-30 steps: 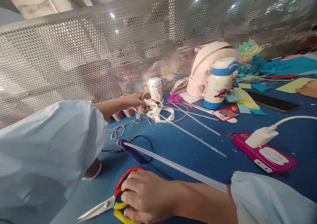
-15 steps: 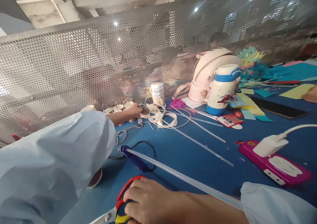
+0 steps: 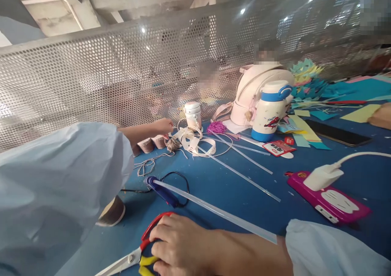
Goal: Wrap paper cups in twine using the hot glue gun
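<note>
My left hand (image 3: 163, 126) reaches far across the blue table (image 3: 232, 186), fingers closed just above a small ball of brown twine (image 3: 173, 144). Loose twine (image 3: 146, 164) trails back from the ball; what the fingers pinch is hidden. My right hand (image 3: 180, 247) lies at the near edge, curled over the red and yellow handles of a pair of scissors (image 3: 134, 259), whose blades point left. A blue glue gun (image 3: 161, 190) with a long clear glue stick (image 3: 214, 211) lies between the two hands.
A perforated metal screen (image 3: 122, 72) walls the far side. Paper cups (image 3: 149, 143), white ribbon (image 3: 192, 141), a water bottle (image 3: 270, 111), a pink backpack (image 3: 253, 93), thin clear sticks (image 3: 241, 174), a pink power strip (image 3: 332, 198), a phone (image 3: 339, 132) and coloured paper (image 3: 305, 125) lie about.
My left hand drew back slightly to the left, and the twine ball that was at its fingertips now sits lower, on the table. My right hand stays on the scissors.
</note>
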`<state>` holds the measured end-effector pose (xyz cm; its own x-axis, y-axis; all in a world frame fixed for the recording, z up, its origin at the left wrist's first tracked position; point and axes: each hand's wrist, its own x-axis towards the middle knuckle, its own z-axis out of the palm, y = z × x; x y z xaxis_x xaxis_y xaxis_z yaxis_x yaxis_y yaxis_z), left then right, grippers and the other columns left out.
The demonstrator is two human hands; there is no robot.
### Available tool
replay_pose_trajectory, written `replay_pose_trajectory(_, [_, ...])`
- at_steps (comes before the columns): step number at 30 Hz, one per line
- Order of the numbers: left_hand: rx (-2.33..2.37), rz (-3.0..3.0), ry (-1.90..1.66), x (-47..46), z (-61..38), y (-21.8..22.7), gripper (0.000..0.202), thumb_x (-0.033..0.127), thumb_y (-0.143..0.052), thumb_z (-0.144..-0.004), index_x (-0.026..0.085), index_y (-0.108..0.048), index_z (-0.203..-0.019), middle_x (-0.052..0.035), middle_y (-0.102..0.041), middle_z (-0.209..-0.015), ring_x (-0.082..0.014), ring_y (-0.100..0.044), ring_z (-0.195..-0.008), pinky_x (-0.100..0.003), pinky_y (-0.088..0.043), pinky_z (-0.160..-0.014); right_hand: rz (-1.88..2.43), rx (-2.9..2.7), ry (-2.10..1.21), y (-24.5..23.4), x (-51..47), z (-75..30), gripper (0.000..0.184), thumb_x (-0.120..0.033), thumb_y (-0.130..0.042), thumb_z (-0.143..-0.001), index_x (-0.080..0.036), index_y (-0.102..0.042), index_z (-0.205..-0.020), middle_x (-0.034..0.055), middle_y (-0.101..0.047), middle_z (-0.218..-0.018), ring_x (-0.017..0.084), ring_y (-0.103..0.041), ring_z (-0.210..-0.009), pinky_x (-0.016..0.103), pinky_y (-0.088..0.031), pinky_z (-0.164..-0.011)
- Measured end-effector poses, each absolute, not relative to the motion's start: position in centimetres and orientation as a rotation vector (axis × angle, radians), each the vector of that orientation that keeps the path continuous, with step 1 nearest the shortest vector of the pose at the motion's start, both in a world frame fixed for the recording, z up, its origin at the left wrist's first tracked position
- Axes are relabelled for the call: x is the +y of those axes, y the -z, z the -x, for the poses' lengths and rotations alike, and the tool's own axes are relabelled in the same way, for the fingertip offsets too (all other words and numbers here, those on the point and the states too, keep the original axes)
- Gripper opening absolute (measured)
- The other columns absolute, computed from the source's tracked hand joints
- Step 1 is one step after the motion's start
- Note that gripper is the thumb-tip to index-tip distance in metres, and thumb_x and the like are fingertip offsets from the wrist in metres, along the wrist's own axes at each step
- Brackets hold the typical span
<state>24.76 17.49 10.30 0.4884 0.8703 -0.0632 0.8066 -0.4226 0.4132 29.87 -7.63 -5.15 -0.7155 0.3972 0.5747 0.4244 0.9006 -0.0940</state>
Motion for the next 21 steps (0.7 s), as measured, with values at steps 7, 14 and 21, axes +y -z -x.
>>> replay_pose_trajectory(7, [1.427,-2.503,-0.199,15.0,-24.8,-16.8,0.019,0.017,-0.060,-0.067,0.017,-0.070,-0.084,-0.0027,-0.060,-0.061,-0.0167,-0.060,-0.056,-0.028,-0.047,-0.055,0.553,-2.465,0.030,4.6,-7.5,-30.2,0.023,-0.033,-0.056,-0.086,-0.014,-0.066,-0.078,0.0054,-0.064,-0.089,0.017,-0.056,-0.086,0.030,-0.046,-0.083])
replay_pose_trajectory(14, [1.515,-2.615,-0.116,13.3,-18.2,-20.6,0.034,0.025,-0.058,-0.073,0.020,-0.069,-0.105,-0.0023,-0.059,-0.065,-0.0187,-0.060,-0.063,-0.029,-0.045,-0.060,0.542,-2.480,-0.075,4.3,-7.5,-30.7,0.020,-0.028,-0.055,-0.087,-0.012,-0.065,-0.082,0.0095,-0.065,-0.095,0.018,-0.057,-0.092,0.031,-0.048,-0.089])
replay_pose_trajectory(21, [1.642,-2.418,0.067,13.0,-6.0,-18.9,0.042,0.040,-0.063,-0.068,0.024,-0.067,-0.106,-0.0041,-0.067,-0.079,-0.0208,-0.063,-0.065,-0.029,-0.047,-0.059,0.577,-2.536,-0.224,3.2,-7.7,-31.2,0.016,-0.022,-0.051,-0.090,-0.013,-0.063,-0.088,0.0100,-0.063,-0.099,0.019,-0.055,-0.094,0.035,-0.048,-0.090])
